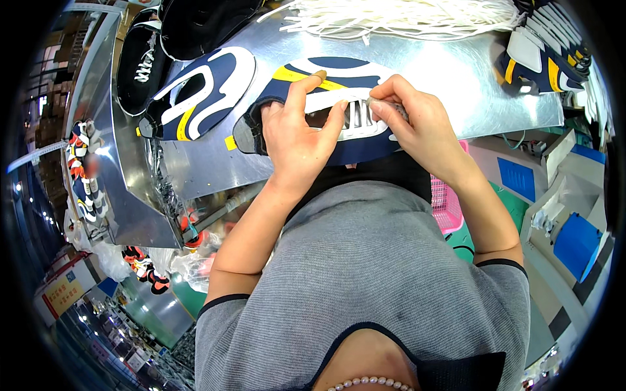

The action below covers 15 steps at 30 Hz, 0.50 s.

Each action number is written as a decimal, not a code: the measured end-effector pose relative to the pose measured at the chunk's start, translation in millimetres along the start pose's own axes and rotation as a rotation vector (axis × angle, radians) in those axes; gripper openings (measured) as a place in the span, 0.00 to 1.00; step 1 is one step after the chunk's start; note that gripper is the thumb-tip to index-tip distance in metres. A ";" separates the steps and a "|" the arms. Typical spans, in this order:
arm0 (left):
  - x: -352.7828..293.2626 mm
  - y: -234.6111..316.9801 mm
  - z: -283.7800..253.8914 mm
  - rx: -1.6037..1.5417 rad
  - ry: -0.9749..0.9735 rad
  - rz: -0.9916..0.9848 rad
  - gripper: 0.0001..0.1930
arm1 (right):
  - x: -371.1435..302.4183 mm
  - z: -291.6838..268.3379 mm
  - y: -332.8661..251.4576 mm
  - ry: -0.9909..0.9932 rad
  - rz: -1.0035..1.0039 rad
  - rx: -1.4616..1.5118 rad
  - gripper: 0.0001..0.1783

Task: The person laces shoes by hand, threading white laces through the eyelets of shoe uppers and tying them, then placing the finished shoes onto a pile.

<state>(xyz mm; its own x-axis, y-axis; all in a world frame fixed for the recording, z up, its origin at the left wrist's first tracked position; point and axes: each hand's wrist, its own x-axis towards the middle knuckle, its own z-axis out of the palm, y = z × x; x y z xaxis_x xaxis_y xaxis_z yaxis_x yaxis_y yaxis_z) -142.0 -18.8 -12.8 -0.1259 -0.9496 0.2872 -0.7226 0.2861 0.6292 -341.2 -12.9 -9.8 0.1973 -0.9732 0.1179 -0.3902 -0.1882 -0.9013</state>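
A navy, white and yellow shoe upper [339,73] lies across the metal table in front of me, its grey heel to the left. Rows of white shoelace [357,116] cross its opening. My left hand [293,133] grips the upper near the collar, thumb and covered index finger spread along the opening, the other fingers partly hidden. On the right, my right hand [417,124] pinches thumb and index finger together at the lace rows by the toe end. The bit of lace between those fingertips is mostly hidden.
Another matching upper [202,91] lies to the left, beside black shoe parts [140,65]. Loose white laces [398,18] are heaped along the far side of the metal table [469,85]. More uppers [548,58] stack at the far right. A pink basket [447,205] stands below the table.
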 end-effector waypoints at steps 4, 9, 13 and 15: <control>-0.3 3.6 0.9 -0.031 -0.002 -0.011 0.21 | 3.9 -1.0 -3.2 -0.045 -0.035 -0.160 0.08; -3.1 4.6 1.3 0.034 -0.020 0.164 0.20 | 25.7 7.2 -9.1 -0.222 -0.189 -0.495 0.10; -0.6 -7.5 4.5 -0.222 -0.097 -0.017 0.20 | 30.1 19.5 -1.7 -0.191 -0.260 -0.615 0.12; -3.0 -13.0 -3.8 -0.385 -0.112 -0.114 0.21 | 28.0 -17.8 -23.3 -0.291 -0.030 -0.437 0.12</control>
<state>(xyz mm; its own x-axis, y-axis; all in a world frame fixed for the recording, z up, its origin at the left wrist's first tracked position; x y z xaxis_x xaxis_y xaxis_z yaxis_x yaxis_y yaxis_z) -129.7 -19.2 -19.1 -0.1480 -0.9799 0.1336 -0.4323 0.1856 0.8824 -342.6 -38.1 21.9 0.4315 -0.9014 -0.0358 -0.7070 -0.3132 -0.6340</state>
